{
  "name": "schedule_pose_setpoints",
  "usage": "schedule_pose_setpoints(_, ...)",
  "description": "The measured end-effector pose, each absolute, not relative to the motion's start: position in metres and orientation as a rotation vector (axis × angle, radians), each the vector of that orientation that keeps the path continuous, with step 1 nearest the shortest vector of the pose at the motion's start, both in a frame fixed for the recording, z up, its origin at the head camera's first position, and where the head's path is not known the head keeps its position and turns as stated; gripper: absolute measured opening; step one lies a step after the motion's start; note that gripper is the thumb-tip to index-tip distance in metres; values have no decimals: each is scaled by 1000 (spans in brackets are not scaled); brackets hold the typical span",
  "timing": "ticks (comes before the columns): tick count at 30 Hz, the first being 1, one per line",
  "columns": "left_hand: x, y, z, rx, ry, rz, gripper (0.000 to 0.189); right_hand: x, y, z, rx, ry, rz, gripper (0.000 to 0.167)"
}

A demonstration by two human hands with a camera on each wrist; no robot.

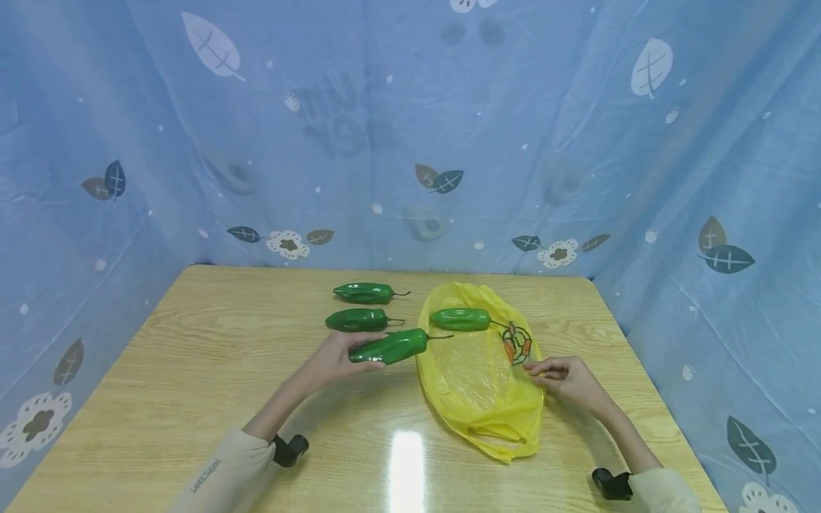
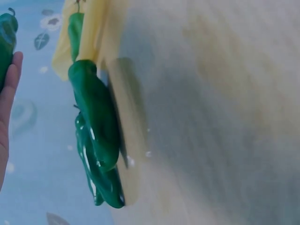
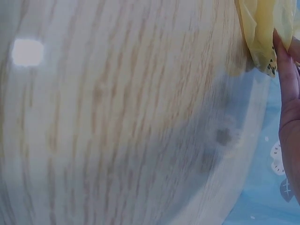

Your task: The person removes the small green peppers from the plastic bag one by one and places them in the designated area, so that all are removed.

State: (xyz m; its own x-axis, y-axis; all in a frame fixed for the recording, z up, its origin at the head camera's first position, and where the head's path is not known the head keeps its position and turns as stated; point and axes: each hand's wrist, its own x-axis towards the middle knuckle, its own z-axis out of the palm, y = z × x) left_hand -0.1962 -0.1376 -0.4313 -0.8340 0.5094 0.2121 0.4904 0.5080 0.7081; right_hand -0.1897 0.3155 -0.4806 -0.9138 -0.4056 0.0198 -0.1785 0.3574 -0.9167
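My left hand (image 1: pixel 335 362) grips a long green pepper (image 1: pixel 399 346), its stem pointing right toward a yellow plastic bag (image 1: pixel 471 388). In the left wrist view that pepper (image 2: pixel 5 42) shows at the left edge, above the fingertips. The bag lies spread with its mouth wide, and another green pepper (image 1: pixel 459 319) is inside at the far left part. My right hand (image 1: pixel 569 383) pinches the bag's right rim between thumb and fingers. Right by those fingers is an orange and dark-green printed pattern on the bag. In the right wrist view the fingers (image 3: pixel 287 70) hold the yellow film.
Two more green peppers lie on the wooden table (image 1: pixel 212 370) left of the bag, one pepper (image 1: pixel 363 293) farther back and the other pepper (image 1: pixel 356 320) just behind my left hand. A blue patterned curtain (image 1: pixel 385 128) hangs around the table's back and sides.
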Motion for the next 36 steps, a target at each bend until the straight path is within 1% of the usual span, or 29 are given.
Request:
schedule_pose_setpoints(7,-177,-140,-436,911,2642,1257,50,-188,315,-483,-538,2396,-1597,19)
schedule_pose_setpoints(14,-159,-147,-448,995,2525,1273,52,-187,315,-484,-547,2401,-1610,19)
schedule_pose_setpoints(22,-142,-156,-462,872,2379,1289,53,-188,315,-482,-509,2430,-1593,18)
schedule_pose_setpoints(28,-147,-161,-466,776,2393,1267,55,-187,315,-483,-498,2445,-1587,18)
schedule_pose_setpoints(36,-168,-169,-471,781,2446,1262,58,-189,315,-483,-561,2433,-1602,18)
